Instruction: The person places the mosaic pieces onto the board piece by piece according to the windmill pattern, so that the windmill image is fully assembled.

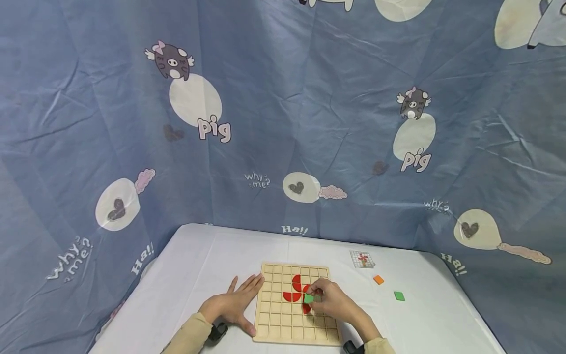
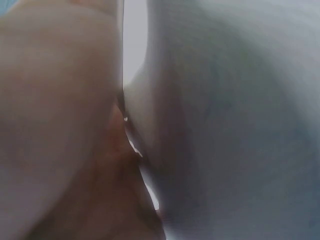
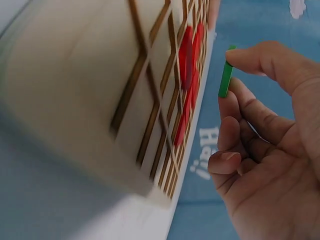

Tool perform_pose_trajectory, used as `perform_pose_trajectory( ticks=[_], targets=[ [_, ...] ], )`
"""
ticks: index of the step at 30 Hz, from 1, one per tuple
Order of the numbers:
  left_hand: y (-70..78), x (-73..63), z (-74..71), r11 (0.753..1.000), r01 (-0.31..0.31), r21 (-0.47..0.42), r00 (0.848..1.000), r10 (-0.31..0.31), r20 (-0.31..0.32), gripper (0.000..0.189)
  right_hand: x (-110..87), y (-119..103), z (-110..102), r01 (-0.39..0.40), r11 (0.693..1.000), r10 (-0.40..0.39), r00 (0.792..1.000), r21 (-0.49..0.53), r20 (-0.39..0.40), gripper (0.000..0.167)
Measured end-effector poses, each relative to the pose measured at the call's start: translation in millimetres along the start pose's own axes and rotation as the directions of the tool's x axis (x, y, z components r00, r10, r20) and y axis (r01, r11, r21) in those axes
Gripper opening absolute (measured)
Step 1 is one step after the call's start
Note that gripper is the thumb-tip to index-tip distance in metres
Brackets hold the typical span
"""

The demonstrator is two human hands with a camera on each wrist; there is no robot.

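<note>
A wooden grid board [image 1: 273,320] lies on the white table. My left hand [image 1: 236,302] rests along its left edge, fingers straight and thumb spread towards the near corner. Over the board's middle, my right hand [image 1: 335,301] pinches a green square tile [image 3: 226,79] between thumb and fingertips. In the right wrist view the tile is seen edge-on, held apart from the board. Several red rounded pieces [image 1: 292,297] sit in the grid's cells, some partly hidden behind the right hand and tile. The left wrist view shows only blurred skin and a grey surface.
Right of the board lie an orange tile [image 1: 378,280] and another green tile [image 1: 400,296]. Behind them is a small card [image 1: 362,259] with a grid and a red-and-brown pattern. A blue printed cloth [image 1: 265,147] hangs behind the table [image 1: 212,265].
</note>
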State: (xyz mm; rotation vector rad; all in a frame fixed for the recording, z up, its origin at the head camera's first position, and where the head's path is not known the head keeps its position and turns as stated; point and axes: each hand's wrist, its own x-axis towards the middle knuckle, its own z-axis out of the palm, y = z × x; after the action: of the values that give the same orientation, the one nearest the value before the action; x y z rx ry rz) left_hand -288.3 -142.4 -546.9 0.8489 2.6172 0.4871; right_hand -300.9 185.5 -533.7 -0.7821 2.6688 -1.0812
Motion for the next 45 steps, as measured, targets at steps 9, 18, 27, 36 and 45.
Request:
perform_pose_trajectory(
  ticks=[9,18,27,36,45],
  targets=[
    [2.4,-1.6,-0.3,1.0,-0.01,-0.008,1.0,0.01,-0.016,0.133,8.1,-13.6,12.3,0.035,0.999,-0.034,0.999,-0.019,0.036,0.022],
    [0.7,-0.7,0.6,1.0,-0.003,-0.008,1.0,0.003,-0.012,0.134,11.1,-13.8,23.3,0.058,0.996,-0.052,0.995,-0.07,0.086,0.019],
    [1.7,-1.0,0.3,1.0,-0.001,-0.005,1.0,0.001,-0.016,0.133,12.5,-14.8,24.8,0.105,0.988,-0.095,0.991,-0.11,0.089,0.017],
    [0.7,-0.9,0.8,1.0,0.003,-0.004,1.0,-0.003,-0.01,0.134,13.5,-13.5,24.3,0.113,0.988,-0.104,0.991,-0.107,0.083,0.017],
    [-0.9,-0.1,2.2,1.0,0.01,-0.011,1.0,-0.01,-0.015,0.135,13.1,-13.4,23.2,0.139,0.982,-0.129,0.988,-0.131,0.082,0.016]
  ],
)
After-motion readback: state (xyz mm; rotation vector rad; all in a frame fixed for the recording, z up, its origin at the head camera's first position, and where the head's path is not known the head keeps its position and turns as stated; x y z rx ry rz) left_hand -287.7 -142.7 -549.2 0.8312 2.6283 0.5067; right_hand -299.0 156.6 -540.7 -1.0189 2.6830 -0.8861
